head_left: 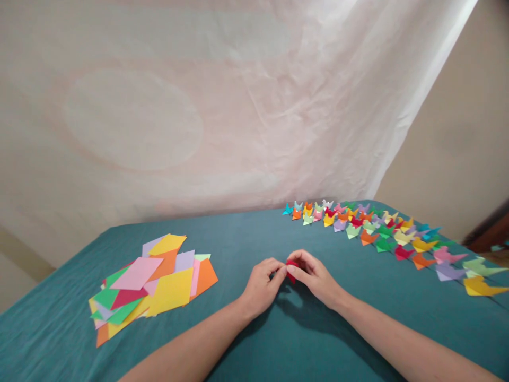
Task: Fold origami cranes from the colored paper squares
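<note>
Pinching a small folded red paper [291, 277] from both sides, the left hand [261, 283] and right hand [316, 277] meet above the teal-covered surface [242, 236]; the paper lies at three o'clock from the left, nine from the right, both touching it, its long axis partly hidden.

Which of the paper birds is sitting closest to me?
The yellow bird at the group's near right end. It sits lowest in view; the pale green bird and lavender bird nearby are farther back.

Room fwd of hands [259, 285] [317, 278] over tablecloth [242, 233]; paper pile [170, 292] blocks L, birds [369, 238] far R.
</note>
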### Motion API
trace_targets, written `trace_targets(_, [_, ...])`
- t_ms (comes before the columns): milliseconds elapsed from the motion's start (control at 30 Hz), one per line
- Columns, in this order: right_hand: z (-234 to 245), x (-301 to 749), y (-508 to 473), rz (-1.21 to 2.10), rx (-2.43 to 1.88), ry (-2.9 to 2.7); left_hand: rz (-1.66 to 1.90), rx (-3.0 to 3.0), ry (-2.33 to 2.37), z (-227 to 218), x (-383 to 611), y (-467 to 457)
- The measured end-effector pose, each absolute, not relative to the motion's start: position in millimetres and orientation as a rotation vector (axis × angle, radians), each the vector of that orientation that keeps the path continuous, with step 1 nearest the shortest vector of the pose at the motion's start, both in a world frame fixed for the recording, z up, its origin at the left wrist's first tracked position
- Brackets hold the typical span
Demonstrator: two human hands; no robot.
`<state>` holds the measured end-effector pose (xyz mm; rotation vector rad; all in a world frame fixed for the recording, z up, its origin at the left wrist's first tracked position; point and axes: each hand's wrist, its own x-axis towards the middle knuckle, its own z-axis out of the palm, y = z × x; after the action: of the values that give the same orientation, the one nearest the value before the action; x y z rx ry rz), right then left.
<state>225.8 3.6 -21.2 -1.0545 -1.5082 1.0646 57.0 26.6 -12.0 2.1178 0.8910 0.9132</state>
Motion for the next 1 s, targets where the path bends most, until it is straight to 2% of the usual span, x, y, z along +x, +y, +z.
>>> trace_targets(533, [-19,227,4,0.938,-1.030,-1.612,1.034,2.115,0.985,-10,55,26])
trace_targets(1000, [-20,224,2,0.941,-1.165,-1.636,0.996,1.728,0.905,-11,52,36])
